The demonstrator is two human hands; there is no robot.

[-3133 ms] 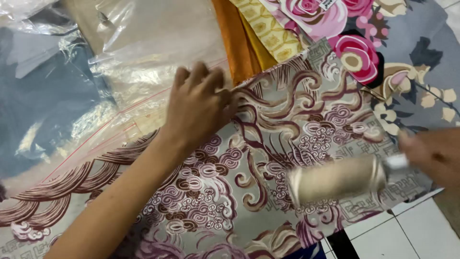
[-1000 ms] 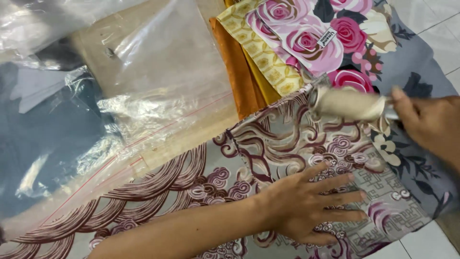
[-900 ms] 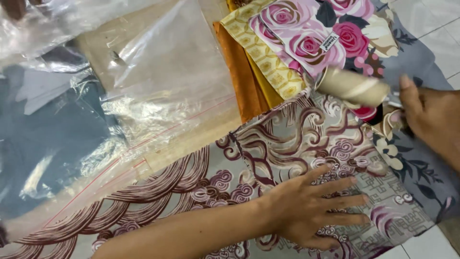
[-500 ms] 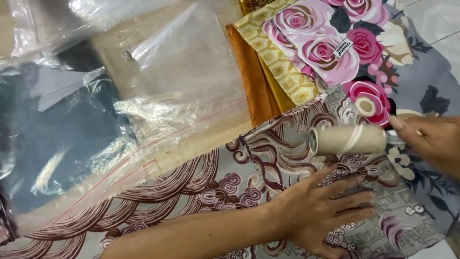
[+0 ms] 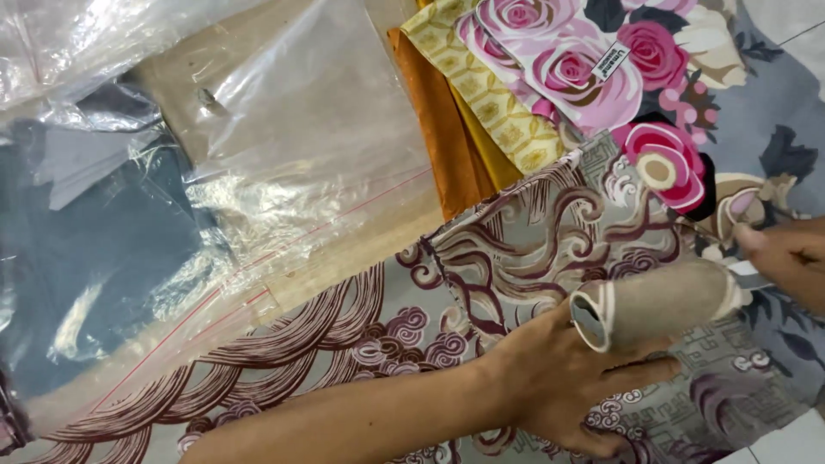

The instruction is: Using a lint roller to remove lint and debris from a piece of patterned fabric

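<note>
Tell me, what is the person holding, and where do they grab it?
The right hand holds a lint roller by its handle end. The left hand holds nothing; it lies flat on the swirly patterned cloth.

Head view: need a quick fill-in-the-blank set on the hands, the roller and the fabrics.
1. The right hand holds the lint roller by its ____.
2. The left hand lies flat on the ____-patterned fabric.
3. The plain folded cloth beside the yellow patterned strip is ____ in colour.
4. The beige fabric at top left lies inside a clear ____ bag.

Missing words: handle; swirl; orange; plastic
</note>
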